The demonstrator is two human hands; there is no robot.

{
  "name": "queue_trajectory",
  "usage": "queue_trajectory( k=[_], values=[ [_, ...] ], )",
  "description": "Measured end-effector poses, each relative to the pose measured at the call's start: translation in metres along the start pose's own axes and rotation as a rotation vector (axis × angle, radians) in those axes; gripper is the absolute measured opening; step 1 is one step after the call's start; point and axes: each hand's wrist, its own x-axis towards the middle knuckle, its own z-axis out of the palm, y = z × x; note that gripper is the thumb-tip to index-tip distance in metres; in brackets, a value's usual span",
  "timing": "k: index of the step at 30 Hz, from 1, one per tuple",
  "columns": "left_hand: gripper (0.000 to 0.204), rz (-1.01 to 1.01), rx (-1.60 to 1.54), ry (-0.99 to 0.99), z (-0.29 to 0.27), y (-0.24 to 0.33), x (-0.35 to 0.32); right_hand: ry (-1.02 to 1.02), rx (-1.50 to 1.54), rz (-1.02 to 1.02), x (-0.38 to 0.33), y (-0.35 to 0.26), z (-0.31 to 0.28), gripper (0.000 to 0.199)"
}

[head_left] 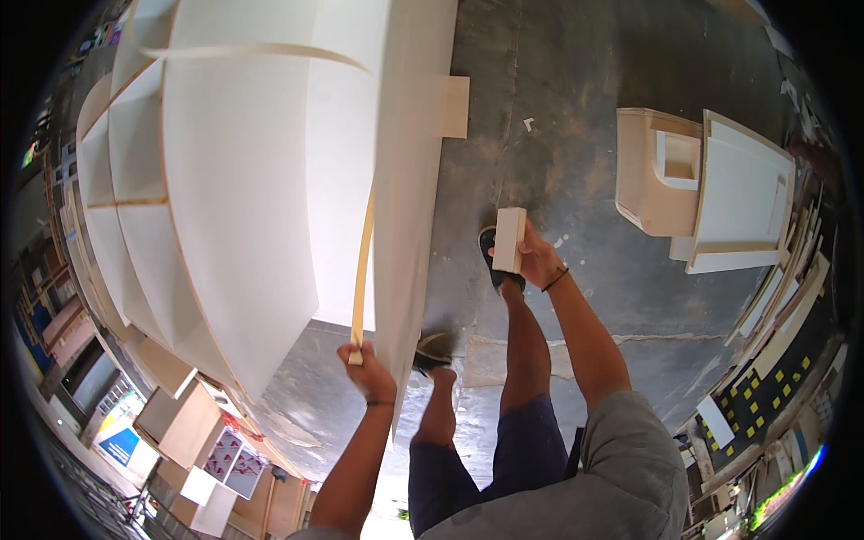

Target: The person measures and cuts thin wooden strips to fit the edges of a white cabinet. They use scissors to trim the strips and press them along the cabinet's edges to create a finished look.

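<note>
My left hand [370, 374] is closed around the lower end of a thin, cream-coloured edge-banding strip [364, 261]. From there the strip runs up along a tall white panel [409, 171], part of a large white cabinet carcass [243, 180]. Farther up, a pale strip [261, 49] arches over the carcass; whether it is the same piece I cannot tell. Away from the panel on its right, my right hand [542, 259] grips a pale wooden block [510, 238] by its side, above my right foot.
A small wooden cabinet piece [661, 171] and a white-faced panel [742, 193] lie on the grey floor [576, 144] to the right. Long offcuts [792, 310] line the right side. Boxes and boards [193, 427] stand at lower left. A short board [457, 106] juts from beneath the carcass.
</note>
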Motion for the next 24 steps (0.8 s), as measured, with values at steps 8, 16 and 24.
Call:
queue_trajectory(
  k=[8, 16, 24],
  values=[
    [0.038, -0.006, 0.104, -0.153, -0.005, 0.016, 0.007, -0.027, -0.653, -0.032, -0.127, 0.084, 0.145, 0.088],
    [0.037, 0.209, -0.082, -0.147, -0.168, -0.065, -0.001, 0.190, -0.325, 0.298, -0.258, 0.265, 0.198, 0.047],
    [0.044, -0.034, 0.166, -0.150, -0.297, -0.283, -0.062, 0.388, -0.649, 0.330, -0.286, 0.376, 0.214, 0.043]
  ],
)
